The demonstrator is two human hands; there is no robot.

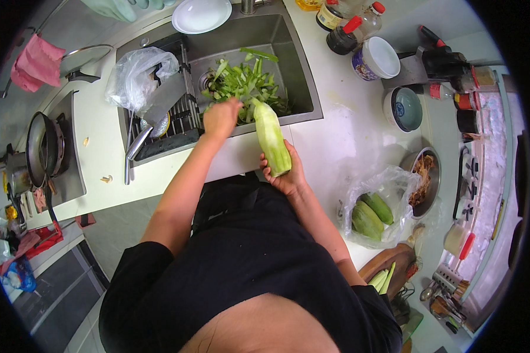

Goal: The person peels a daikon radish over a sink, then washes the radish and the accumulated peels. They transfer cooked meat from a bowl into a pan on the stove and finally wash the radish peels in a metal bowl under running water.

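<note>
My right hand is wrapped around the lower end of a pale green peeled gourd. The gourd is tilted, with its narrow tip over the sink's front edge. Beside that tip my left hand is curled into a fist, slightly blurred; whether a small tool is in it I cannot tell. Below both hands, a heap of green peelings lies in the steel sink, with one long strip of peel further back.
A cleaver and a plastic bag rest on the drying rack left of the sink. To the right, a clear bag holds two unpeeled green gourds. Beyond it stand a steel bowl and a round wooden board.
</note>
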